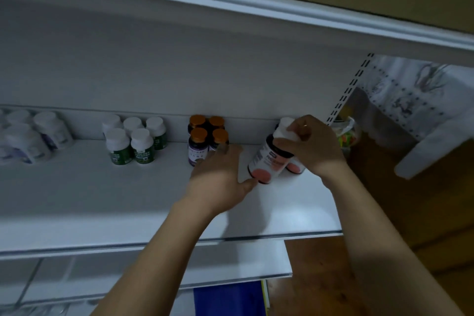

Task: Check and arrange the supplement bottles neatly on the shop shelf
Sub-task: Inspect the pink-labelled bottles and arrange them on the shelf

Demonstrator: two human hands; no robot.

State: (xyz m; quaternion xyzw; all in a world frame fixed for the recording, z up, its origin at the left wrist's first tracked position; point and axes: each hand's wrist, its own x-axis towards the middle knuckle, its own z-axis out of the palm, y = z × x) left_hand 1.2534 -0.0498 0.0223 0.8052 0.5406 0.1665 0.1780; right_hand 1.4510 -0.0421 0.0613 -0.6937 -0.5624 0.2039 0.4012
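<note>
**Head view: two hands at a tilted supplement bottle on a white shop shelf**

Head camera. The right hand curls its fingers and thumb round the white cap of the pink-labelled bottle, gripping it from above; a ring shows on one finger. The left hand lies palm down over the white shelf with its fingers straight and close together. Its blurred fingertips reach the front of the orange-capped bottles, and its thumb tip touches the lower rim of the pink-labelled bottle.

The bottle sits near the right end of the shelf, between the two hands. Its long axis is tilted: the cap points up, back and to the right, and the base points down and left toward the camera. Whether the base rests on the shelf cannot be told. A second pink-labelled bottle stands just behind it, partly hidden by the right hand.

Further left stand the green-labelled bottles and, well apart, the blurred purple-labelled bottles, all upright at the back.
</note>
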